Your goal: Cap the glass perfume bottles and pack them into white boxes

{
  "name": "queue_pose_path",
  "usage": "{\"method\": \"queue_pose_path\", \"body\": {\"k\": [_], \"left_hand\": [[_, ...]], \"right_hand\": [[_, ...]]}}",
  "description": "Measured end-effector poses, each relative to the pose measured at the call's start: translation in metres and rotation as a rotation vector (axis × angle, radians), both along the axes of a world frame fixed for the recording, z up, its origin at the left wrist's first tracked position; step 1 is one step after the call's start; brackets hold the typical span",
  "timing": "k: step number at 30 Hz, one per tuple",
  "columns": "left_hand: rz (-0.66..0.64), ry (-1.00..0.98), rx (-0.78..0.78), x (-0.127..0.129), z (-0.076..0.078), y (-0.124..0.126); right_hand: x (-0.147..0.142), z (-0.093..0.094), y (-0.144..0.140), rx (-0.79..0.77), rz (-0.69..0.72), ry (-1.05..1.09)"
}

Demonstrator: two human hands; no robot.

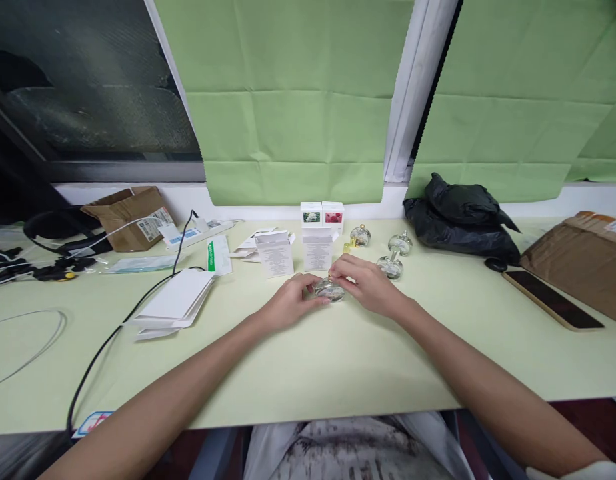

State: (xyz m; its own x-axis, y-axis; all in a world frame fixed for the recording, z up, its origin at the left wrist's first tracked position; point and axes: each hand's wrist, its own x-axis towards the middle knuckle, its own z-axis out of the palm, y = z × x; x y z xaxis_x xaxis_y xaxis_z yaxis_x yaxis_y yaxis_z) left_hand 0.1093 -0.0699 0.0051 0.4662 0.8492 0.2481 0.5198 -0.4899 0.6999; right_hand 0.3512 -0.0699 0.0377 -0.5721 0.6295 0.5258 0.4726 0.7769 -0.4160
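Observation:
A small round glass perfume bottle (329, 291) stands on the table between my hands. My left hand (292, 300) grips its left side with thumb and fingers. From above, my right hand (367, 283) pinches the gold-coloured cap at the bottle's top; the fingers partly hide it. Behind my right hand are more round glass bottles: one with a gold cap (361, 235), one at the back right (401, 243) and one nearer (390, 267). Small yellow pieces (350, 246) lie beside them. Two white printed boxes (275, 253) (318, 249) stand upright beyond my hands.
Two small flower-picture boxes (322, 216) stand at the back. Flattened white cartons (175, 297) and a black cable (111, 340) lie left, near an open cardboard box (133, 217). On the right are a black plastic bag (461, 217), a phone (553, 300) and a brown parcel (583, 263).

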Motion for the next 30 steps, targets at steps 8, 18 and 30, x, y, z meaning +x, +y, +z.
{"method": "queue_pose_path", "body": {"k": [8, 18, 30], "left_hand": [[-0.015, 0.077, 0.082, -0.004, -0.001, -0.002], [-0.04, 0.097, 0.084, -0.004, -0.003, 0.003], [-0.017, 0.094, 0.055, -0.003, -0.004, 0.003]], "right_hand": [[-0.009, -0.001, -0.008, 0.043, -0.074, -0.017], [-0.004, -0.002, 0.001, -0.021, -0.002, 0.067], [-0.019, 0.005, -0.018, 0.072, -0.224, -0.13]]}}
